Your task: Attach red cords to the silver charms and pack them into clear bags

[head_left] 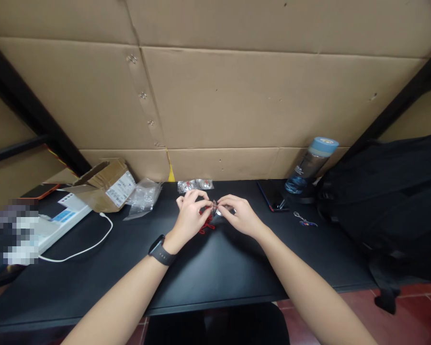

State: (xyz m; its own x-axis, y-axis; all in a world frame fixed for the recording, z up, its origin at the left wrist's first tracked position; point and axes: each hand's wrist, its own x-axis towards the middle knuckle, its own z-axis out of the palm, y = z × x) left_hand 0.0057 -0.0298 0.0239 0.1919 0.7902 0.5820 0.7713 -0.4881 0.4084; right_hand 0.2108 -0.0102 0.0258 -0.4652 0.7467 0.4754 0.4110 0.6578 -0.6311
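Both hands meet over the middle of the black table. My left hand (192, 215), with a dark watch on its wrist, pinches a small shiny packet (214, 207) between thumb and forefinger. From the other side, the thumb and fingers of my right hand (240, 214) close on the same packet. Red cord (207, 224) hangs in loops under and beside my left fingers. Just behind the hands lie clear packets with round silvery items (196, 185). The fingers partly hide the held packet, and its contents are too small to make out.
On the left of the table (129, 282) are an open cardboard box (106, 189), clear plastic wrap (143, 199) and a white power strip (66, 223) with a cable. To the right are a phone (272, 194), a bottle (311, 165), a keychain (305, 221) and a black backpack (391, 206).
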